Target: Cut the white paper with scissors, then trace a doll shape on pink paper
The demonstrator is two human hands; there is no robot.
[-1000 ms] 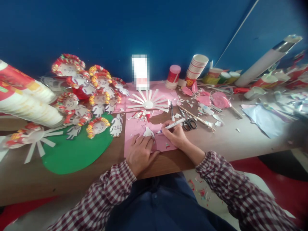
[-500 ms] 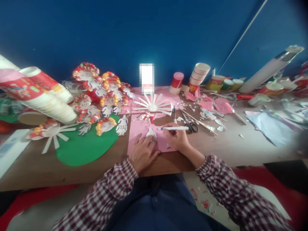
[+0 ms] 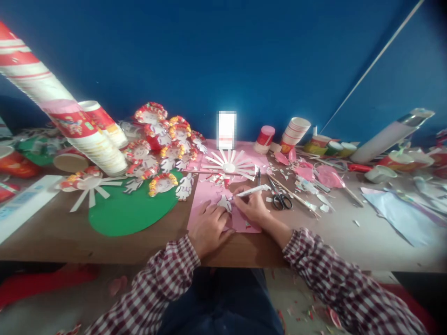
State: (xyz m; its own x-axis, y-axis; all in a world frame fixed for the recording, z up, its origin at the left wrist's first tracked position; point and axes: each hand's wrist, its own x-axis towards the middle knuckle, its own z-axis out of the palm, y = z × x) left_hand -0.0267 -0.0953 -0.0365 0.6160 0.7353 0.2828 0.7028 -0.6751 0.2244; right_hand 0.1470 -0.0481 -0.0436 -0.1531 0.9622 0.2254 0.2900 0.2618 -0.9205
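My left hand [image 3: 208, 229] lies flat on a sheet of pink paper [image 3: 196, 197], its fingertips over the lower part of a small white paper cutout [image 3: 224, 202] with a dark outline. In my right hand [image 3: 254, 207] a slim white pen [image 3: 254, 190] is pinched, its tip close to the cutout's right edge. Whether the tip touches the paper I cannot tell. Just behind lies a flattened paper cup [image 3: 228, 168], cut into white strips that fan outward. Black-handled scissors [image 3: 282, 201] rest to the right of my right hand.
Several paper dolls with red and yellow curled hair [image 3: 162, 184] stand or lie at left, partly over a green sheet [image 3: 134, 214]. Tall stacks of paper cups [image 3: 94, 139] lean behind them. Thin sticks [image 3: 295, 195], paper scraps and a light blue sheet [image 3: 398, 211] lie to the right.
The pen tip has come down and left to the cutout's right edge, and the pen is tilted more upright. My left hand stays on the paper. The whole view has shifted slightly.
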